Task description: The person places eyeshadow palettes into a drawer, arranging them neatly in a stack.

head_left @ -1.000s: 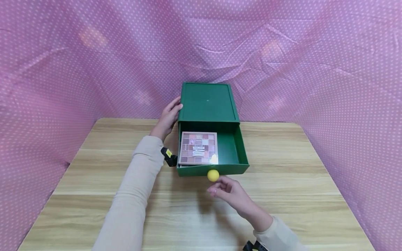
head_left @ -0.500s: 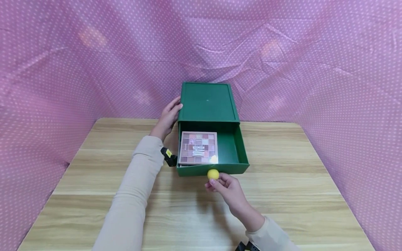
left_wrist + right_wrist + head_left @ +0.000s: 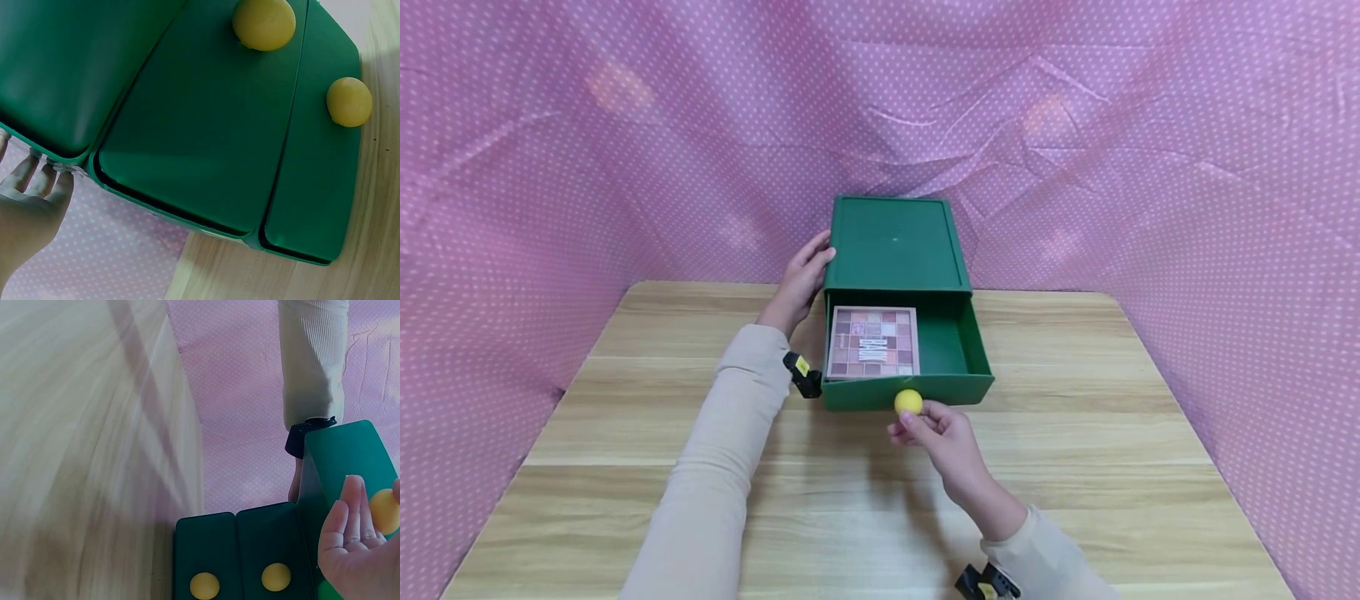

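Note:
In the head view, a green drawer cabinet (image 3: 895,242) stands at the back of the table with its top drawer (image 3: 946,389) pulled out. A makeup palette (image 3: 874,342) with many coloured squares lies in the drawer's left part. The right hand (image 3: 953,446) pinches the round yellow knob (image 3: 908,402) on the drawer front, thumb on the near side. That knob (image 3: 383,512) also shows between thumb and fingers in the right wrist view. The left hand (image 3: 800,283) rests against the cabinet's left side, its fingers (image 3: 40,181) extended along it.
Two lower drawers (image 3: 200,137) are pushed in, each with a yellow knob (image 3: 349,102). The cabinet stands on a wood-grain table (image 3: 1075,433). Pink dotted cloth (image 3: 880,100) surrounds the table at the back and sides.
The right hand has closed its thumb onto the knob. Drawer, palette and right hand have moved slightly back toward the cabinet. The left hand has stayed in place.

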### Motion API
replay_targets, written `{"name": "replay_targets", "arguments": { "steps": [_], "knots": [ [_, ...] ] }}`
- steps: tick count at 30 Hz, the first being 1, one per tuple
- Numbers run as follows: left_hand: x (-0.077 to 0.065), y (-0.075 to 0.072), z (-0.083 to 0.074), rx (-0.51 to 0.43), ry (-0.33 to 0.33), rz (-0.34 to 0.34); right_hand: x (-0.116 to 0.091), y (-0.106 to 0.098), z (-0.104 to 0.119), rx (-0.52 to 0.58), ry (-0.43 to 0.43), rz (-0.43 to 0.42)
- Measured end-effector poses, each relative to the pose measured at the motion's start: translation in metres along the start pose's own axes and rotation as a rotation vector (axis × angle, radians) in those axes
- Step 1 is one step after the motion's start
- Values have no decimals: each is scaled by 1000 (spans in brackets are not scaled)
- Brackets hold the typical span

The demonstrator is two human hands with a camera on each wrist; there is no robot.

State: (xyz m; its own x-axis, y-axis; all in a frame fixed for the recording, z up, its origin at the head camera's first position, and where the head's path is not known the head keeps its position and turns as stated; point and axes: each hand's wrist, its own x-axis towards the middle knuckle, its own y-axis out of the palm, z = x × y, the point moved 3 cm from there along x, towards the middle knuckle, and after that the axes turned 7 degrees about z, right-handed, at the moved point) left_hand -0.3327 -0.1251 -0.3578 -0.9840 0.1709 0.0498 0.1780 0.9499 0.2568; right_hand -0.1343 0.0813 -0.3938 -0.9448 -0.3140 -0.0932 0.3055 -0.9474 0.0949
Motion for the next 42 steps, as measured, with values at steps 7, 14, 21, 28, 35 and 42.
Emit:
{"name": "replay_targets", "arguments": {
  "steps": [7,14,21,28,35,42],
  "knots": [
    [1,-1,1,-2,-7,0,10,1,5,-7,11,-14],
    [2,-2,0,5,-10,7,26,-1,9,-28,13,-25],
    [0,-2,0,21,-17,7,43,0,13,-33,-3,-38],
    [-1,-1,-1,39,-28,-7,58,-1,15,-30,-10,-55],
    [-2,-1,0,55,-39,-6,71,-5,17,-39,-39,-59],
    [-3,-2,0,65,-43,6,81,-7,21,-51,-51,-53]
  ]
}}
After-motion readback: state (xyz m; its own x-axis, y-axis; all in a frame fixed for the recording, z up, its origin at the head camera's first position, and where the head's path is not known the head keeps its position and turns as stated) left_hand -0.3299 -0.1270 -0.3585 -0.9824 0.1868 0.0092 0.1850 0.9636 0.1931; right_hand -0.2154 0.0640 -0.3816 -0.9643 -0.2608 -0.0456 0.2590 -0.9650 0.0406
